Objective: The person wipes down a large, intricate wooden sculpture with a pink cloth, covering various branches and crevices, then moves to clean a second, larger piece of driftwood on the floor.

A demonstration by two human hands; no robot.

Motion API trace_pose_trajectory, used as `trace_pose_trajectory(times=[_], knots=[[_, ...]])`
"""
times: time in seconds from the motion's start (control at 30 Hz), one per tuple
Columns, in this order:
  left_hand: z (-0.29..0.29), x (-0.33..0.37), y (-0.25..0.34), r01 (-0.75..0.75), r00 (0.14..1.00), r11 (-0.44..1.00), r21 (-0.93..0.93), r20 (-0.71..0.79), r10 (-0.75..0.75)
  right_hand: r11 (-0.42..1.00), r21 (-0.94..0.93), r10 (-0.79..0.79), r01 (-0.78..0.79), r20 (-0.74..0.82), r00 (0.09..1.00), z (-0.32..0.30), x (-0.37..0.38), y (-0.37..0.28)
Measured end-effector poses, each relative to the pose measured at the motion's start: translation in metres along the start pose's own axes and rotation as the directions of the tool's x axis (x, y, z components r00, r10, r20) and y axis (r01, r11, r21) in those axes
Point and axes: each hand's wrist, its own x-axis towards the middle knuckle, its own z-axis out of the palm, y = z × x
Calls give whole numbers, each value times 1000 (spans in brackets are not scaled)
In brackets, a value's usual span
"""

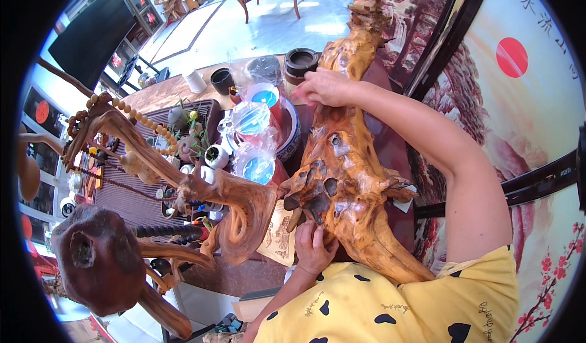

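A long, glossy piece of root wood [342, 160], orange-brown and knotted with dark hollows, stretches from my lap to the far end of the table. My right hand [329, 89] is over its upper part, fingers bent together; a small pinkish blur shows at the fingertips, too unclear to name. Low on the near left edge of the wood, my left hand [314, 249] has its fingers curled against it. Left of the wood, clear plastic covers several red tubs with blue tops [259, 169]. Beneath the left-hand side lies a tan printed paper packet [278, 236].
A twisted driftwood stand [238, 208] hung with bead strings rises at left, close to a dark round wooden knob [97, 260]. Behind are a slatted tea tray [131, 196], a black cup [221, 80], a dark round pot [301, 63] and a white cup [195, 81]. Painted panels [476, 98] stand at right.
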Motion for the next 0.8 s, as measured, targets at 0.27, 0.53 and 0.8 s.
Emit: trace_pose_trajectory(times=[0.27, 0.53, 0.8], knots=[[-1, 0, -1, 14, 1000, 1000, 9, 15, -14, 971, 123, -238, 205, 428, 872, 26, -13, -112], [-3, -3, -1, 6, 1000, 999, 41, 26, -7, 872, -414, 220, -261, -145, 965, -69, 10, 6], [-3, 0, -1, -13, 1000, 999, 33, 17, 12, 963, -223, 90, -150, -259, 962, -11, -12, 73]])
